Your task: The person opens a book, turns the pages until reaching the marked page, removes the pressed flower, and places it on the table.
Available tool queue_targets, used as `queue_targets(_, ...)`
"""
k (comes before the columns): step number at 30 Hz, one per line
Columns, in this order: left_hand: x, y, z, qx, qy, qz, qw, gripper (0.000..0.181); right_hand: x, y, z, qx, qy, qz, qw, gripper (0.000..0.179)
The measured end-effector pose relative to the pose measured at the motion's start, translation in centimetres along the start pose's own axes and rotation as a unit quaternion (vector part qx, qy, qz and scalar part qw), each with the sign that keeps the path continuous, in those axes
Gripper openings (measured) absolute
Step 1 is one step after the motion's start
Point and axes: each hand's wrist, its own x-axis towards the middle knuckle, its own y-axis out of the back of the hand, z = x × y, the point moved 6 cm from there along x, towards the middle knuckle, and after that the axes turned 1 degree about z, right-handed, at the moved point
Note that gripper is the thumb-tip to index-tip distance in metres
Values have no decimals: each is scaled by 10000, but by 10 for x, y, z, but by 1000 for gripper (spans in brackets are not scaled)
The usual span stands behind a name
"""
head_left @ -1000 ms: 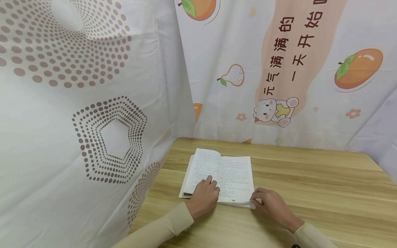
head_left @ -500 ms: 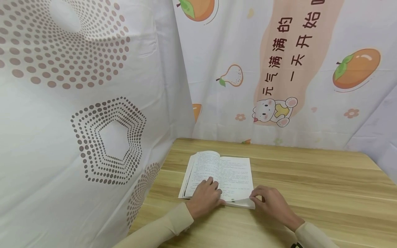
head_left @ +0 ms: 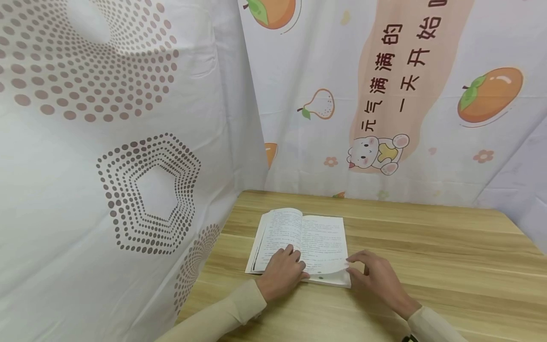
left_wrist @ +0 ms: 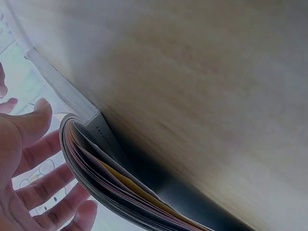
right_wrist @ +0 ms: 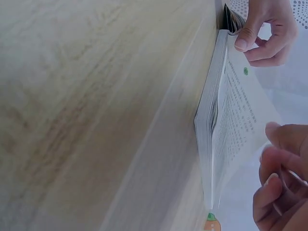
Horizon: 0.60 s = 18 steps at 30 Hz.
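An open paperback book (head_left: 324, 237) with printed text lies on the table. My left hand (head_left: 282, 274) rests on its near edge by the spine, fingers over the left page and thumb on the right page. In the left wrist view, the fingers (left_wrist: 43, 190) are loosely bent beside the curved stack of pages (left_wrist: 115, 187). At the near right corner, my right hand (head_left: 378, 282) pinches a lifted page (right_wrist: 243, 106) between thumb and index finger. That page bows up from the thick block of pages (right_wrist: 207, 120) under it.
The wood-grain table (head_left: 427, 247) extends to the right of the book and in front of it. A white dotted curtain (head_left: 128, 199) hangs close on the left. Behind stands a white curtain (head_left: 299, 156) printed with fruit and characters.
The right hand has raised the page's near right corner, baring more of the page below, and its thumb and index finger have spread slightly. The left thumb has moved out along the book's near edge.
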Motion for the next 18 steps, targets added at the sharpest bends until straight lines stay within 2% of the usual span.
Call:
queue_targets(3, -1, 1, 0, 42, -23, 168, 9998, 32, -1, 2, 3, -119, -99, 111, 9998, 28)
queue_targets(6, -2, 3, 0, 102, -35, 400, 9991, 23, -2, 1, 6, -149, -196, 59, 9997, 28)
queue_targets(8, -2, 4, 0, 72, 1, 569, 9984, 17, -3, -2, 9, -81, -296, -130, 9994, 26)
queue_targets(13, -2, 9, -1, -229, 1, 956, 9952, 3, -9, -16, 13, 193, -426, -930, 9946, 24)
queue_targets(16, -1, 10, 1, -164, -195, 922, 9954, 11, -11, -23, 11, 158, -260, -1256, 9916, 23)
queue_targets(18, 0, 9, 3, -31, -351, 751, 9966, 14, -12, -25, 8, 6, -100, -1352, 9908, 19)
